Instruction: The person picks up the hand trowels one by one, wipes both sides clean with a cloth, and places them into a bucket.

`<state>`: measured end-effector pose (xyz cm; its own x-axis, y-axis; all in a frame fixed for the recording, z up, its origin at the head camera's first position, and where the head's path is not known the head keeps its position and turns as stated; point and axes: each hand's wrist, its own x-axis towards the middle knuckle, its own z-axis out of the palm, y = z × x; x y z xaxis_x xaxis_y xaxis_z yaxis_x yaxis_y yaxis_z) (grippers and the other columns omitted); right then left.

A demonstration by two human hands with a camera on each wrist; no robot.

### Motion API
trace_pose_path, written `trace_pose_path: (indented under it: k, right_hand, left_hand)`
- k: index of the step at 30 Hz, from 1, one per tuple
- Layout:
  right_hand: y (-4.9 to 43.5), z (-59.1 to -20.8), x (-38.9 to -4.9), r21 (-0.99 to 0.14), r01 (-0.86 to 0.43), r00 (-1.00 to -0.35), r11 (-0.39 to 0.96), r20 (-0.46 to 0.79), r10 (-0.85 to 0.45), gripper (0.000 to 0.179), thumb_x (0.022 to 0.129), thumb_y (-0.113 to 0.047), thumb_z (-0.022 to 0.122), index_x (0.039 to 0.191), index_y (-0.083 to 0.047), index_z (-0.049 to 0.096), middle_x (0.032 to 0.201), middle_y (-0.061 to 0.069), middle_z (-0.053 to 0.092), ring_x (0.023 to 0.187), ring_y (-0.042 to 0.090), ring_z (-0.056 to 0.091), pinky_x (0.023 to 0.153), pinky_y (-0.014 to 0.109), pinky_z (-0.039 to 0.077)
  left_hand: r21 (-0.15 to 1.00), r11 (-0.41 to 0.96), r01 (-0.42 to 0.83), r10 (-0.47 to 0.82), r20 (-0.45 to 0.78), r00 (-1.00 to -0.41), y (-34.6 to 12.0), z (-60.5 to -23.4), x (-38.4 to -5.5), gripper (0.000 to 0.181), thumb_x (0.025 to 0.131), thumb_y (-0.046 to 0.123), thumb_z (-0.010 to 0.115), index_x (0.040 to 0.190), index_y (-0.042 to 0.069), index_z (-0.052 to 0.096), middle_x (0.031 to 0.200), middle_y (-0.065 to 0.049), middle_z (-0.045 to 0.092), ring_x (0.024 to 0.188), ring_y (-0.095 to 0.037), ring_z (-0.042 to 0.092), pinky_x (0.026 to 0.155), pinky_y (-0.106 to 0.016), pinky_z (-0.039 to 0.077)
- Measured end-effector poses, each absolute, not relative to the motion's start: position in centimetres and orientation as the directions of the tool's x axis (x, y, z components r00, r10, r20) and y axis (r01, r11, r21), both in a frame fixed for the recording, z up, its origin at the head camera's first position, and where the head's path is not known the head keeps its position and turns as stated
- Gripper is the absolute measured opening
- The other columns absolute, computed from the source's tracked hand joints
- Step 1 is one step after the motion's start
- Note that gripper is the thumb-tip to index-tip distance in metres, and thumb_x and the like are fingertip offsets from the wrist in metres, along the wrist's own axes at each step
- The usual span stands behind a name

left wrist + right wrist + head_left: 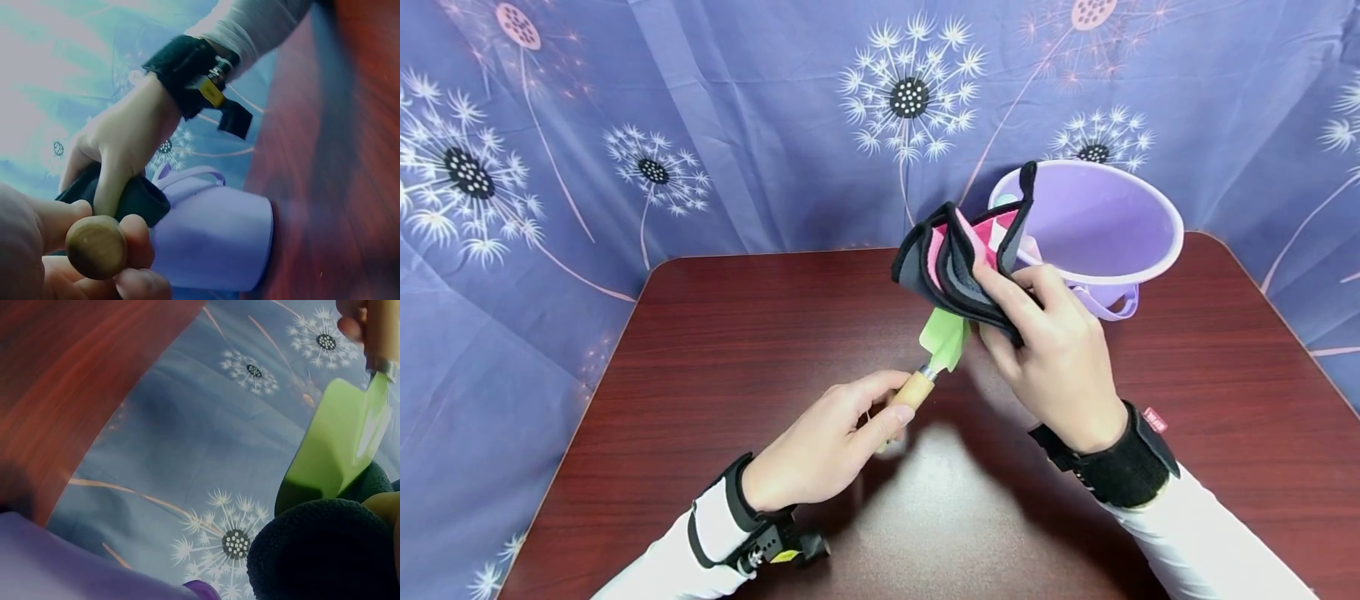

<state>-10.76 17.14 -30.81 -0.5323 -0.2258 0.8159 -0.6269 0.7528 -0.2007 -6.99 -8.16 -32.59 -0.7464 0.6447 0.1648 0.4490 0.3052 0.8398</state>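
My left hand [820, 442] grips the wooden handle of a small garden trowel [946, 337] with a lime-green blade. In the left wrist view the round butt of that handle [97, 247] faces the camera between thumb and fingers. My right hand [1052, 350] pinches a bunched cloth [913, 267], dark grey and pink with black edging, over the blade's tip. The right wrist view shows the green blade [328, 437] running down to the dark fuzzy cloth [319, 550], which hides its end. Both are held above the table.
A light purple bucket [1105, 217] with a white rim stands at the back right, just behind my right hand. Small pale items show at its left inside edge. The reddish-brown wooden table [737, 333] ends at a blue dandelion-print curtain [760, 125].
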Motion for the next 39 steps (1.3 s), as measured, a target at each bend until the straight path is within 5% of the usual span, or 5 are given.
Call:
trace_pose_path:
  k: [7,16,30,39]
  right_hand:
    - [16.3,-31.3,-10.4,-0.178,-0.679,-0.529,0.712,0.791,-0.307,0.051,0.085,-0.009,0.060,0.136,-0.013,0.063,0.099,0.014,0.057,0.077,0.028,0.056,0.068,0.044,0.048]
    - [15.5,-31.4,-9.8,-0.195,-0.718,-0.538,0.668,0.765,-0.355,0.052,0.084,-0.014,0.060,0.136,-0.013,0.062,0.100,0.010,0.058,0.077,0.022,0.056,0.067,0.041,0.048]
    - [15.2,-31.2,-9.2,-0.275,-0.779,-0.553,0.563,0.726,-0.409,0.054,0.083,-0.006,0.059,0.136,-0.013,0.063,0.103,0.004,0.060,0.088,0.014,0.056,0.077,0.033,0.046]
    - [15.0,-30.6,-9.1,-0.334,-0.820,-0.530,0.464,0.750,-0.397,0.046,0.085,-0.004,0.065,0.131,-0.006,0.064,0.104,0.003,0.062,0.089,0.011,0.058,0.079,0.024,0.046]
  left_hand:
    - [0.900,0.262,0.349,0.647,0.104,-0.756,-8.1,-32.5,-7.3,0.022,0.108,0.033,0.043,0.114,0.017,0.057,0.081,0.004,0.055,0.064,-0.015,0.051,0.061,-0.025,0.043]
    - [0.899,0.225,0.376,0.622,0.164,-0.766,-8.1,-32.8,-7.8,0.019,0.108,0.025,0.044,0.101,0.015,0.058,0.077,0.005,0.054,0.064,-0.015,0.049,0.059,-0.027,0.040]
    - [0.953,0.165,0.256,0.563,0.122,-0.818,-8.4,-32.8,-8.3,0.024,0.109,0.023,0.038,0.101,0.009,0.056,0.082,-0.009,0.054,0.065,-0.020,0.043,0.059,-0.027,0.035]
    - [0.996,-0.044,0.077,0.531,0.089,-0.843,-8.4,-32.9,-8.5,0.030,0.110,0.022,0.035,0.108,-0.001,0.055,0.083,-0.016,0.047,0.062,-0.020,0.034,0.052,-0.029,0.026]
